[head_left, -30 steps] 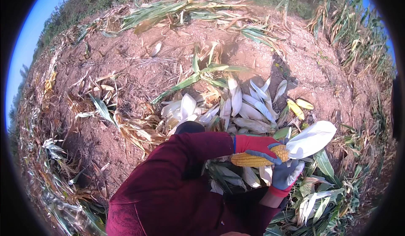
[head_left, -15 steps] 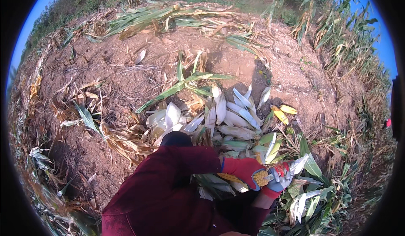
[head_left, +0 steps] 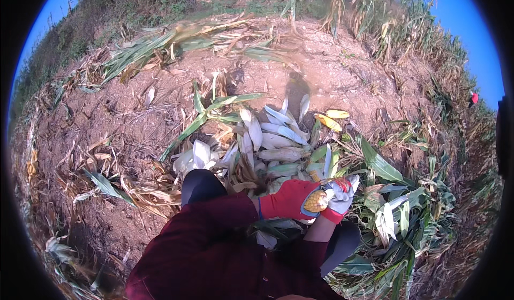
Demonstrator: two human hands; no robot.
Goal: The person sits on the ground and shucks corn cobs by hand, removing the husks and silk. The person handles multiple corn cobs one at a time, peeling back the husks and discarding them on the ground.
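My left hand, in a red glove, is closed around an ear of corn, whose yellow kernels show at the near end. Against the ear's other end presses my right hand, in a grey-and-red glove, its fingers closed on the pale husk. How far the husk is pulled off is hidden by the gloves. Just beyond both hands lies a heap of ears in whitish husks. Two bare yellow cobs rest on the soil at the heap's far right.
Stripped green and pale husks pile up to my right. Dry brown leaves lie at the left, and a green stalk beyond the heap. Cut stalks stretch across the far soil; standing corn grows at the far right.
The view has shifted, so the heap sits further left. Both hands stay together on the ear; the husk that stuck out right of my right hand now shows less and points up.
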